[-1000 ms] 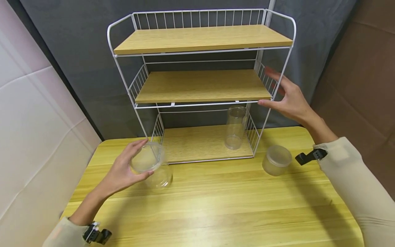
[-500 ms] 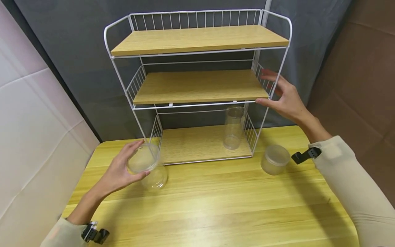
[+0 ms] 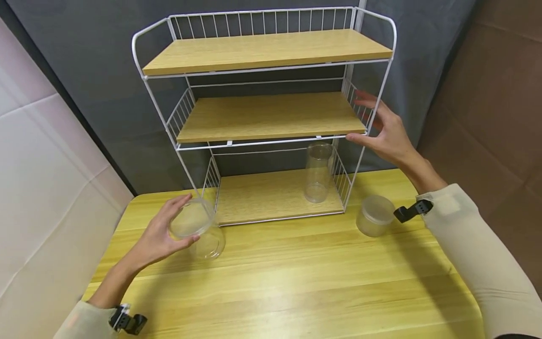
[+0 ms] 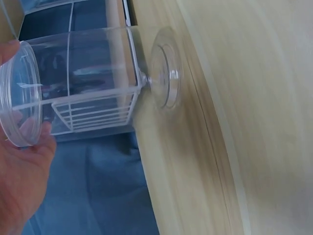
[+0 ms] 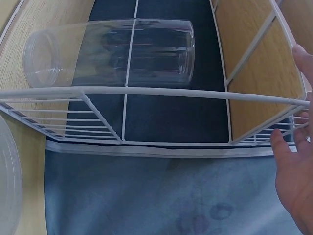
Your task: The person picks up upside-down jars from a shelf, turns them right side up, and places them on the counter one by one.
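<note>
My left hand (image 3: 154,240) grips a clear jar (image 4: 93,78) round its top rim, with thumb and fingers on opposite sides. This jar is upright at the rack's front left corner; whether its base touches the table cannot be told. My right hand (image 3: 391,139) holds the right side of the white wire rack (image 3: 275,143) at middle-shelf height. Its thumb lies at the front edge, and its fingers reach behind the side post. Another clear, tall jar (image 3: 317,174) stands on the bottom shelf at the right. The right wrist view shows that jar (image 5: 112,54) through the side rails.
A short, frosted lidded tub (image 3: 375,216) sits on the wooden table (image 3: 271,282), right of the rack. The rack has three wooden shelves, with wire rails at the sides. Grey cloth (image 3: 93,103) hangs behind, a white panel (image 3: 46,197) at left, brown (image 3: 491,141) at right.
The head view has shifted a little, so the scene sits slightly further left. Both hands keep their places on the jar and the rack.
</note>
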A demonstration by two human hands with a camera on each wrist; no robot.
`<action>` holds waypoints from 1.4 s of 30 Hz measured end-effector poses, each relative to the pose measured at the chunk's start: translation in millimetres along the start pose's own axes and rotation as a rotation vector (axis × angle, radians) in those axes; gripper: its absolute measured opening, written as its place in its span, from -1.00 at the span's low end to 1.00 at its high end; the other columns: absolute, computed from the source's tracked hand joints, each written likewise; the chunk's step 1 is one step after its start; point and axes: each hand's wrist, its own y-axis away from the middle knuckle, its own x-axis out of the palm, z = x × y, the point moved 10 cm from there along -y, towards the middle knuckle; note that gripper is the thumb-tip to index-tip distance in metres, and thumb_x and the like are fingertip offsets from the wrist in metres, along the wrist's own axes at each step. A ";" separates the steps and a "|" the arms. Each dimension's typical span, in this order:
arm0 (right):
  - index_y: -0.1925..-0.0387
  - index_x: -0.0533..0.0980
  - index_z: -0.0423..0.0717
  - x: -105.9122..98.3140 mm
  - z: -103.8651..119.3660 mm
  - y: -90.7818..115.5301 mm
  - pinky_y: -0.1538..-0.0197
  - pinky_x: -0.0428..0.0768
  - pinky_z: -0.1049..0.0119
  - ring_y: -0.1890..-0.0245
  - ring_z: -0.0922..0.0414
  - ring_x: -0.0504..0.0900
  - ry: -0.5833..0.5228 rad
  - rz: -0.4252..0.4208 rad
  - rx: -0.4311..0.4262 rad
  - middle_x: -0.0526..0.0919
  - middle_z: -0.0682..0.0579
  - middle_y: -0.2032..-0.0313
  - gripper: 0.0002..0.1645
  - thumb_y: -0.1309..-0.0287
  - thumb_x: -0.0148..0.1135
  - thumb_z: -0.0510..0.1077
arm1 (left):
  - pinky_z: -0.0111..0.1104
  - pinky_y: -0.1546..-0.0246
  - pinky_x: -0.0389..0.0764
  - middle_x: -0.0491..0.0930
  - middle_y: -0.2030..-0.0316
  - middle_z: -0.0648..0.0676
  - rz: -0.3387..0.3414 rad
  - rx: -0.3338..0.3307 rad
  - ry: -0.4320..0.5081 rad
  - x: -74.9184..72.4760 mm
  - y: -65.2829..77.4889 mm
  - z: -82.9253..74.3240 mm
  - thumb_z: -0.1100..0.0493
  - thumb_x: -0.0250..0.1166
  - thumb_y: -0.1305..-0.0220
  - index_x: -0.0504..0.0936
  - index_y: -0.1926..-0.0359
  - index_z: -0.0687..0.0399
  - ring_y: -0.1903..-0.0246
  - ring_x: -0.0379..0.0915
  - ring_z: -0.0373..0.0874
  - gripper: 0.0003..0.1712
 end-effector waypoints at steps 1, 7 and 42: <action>-0.40 0.48 -0.21 0.0 0.7 -0.4 -0.35 0.57 0.40 -0.39 0.07 0.49 0.001 -0.002 -0.001 0.40 0.03 -0.53 -0.07 0.05 0.62 -0.46 | 0.53 -0.16 0.39 0.36 -0.39 0.38 0.003 -0.004 0.001 -0.5 0.2 1.6 0.23 0.65 0.05 0.28 -0.57 0.28 -0.32 0.32 0.45 0.16; -0.40 0.48 -0.18 -1.8 3.3 -1.4 -0.34 0.59 0.37 -0.40 0.01 0.50 0.015 -0.011 -0.004 0.39 0.06 -0.54 -0.06 0.07 0.64 -0.45 | 0.52 -0.16 0.38 0.34 -0.40 0.37 0.024 -0.014 0.010 -2.3 0.2 5.2 0.22 0.63 0.00 0.27 -0.60 0.23 -0.35 0.29 0.43 0.15; -0.39 0.46 -0.25 2.4 -3.1 0.5 -0.40 0.58 0.12 -0.44 -0.10 0.45 -0.014 -0.023 0.027 0.34 0.04 -0.56 -0.07 0.07 0.62 -0.46 | -0.45 -0.50 0.22 0.32 -0.53 0.20 -0.128 0.211 0.014 -15.8 -29.7 -96.3 0.09 0.68 -0.04 0.28 -0.62 0.07 -0.49 0.27 0.10 0.17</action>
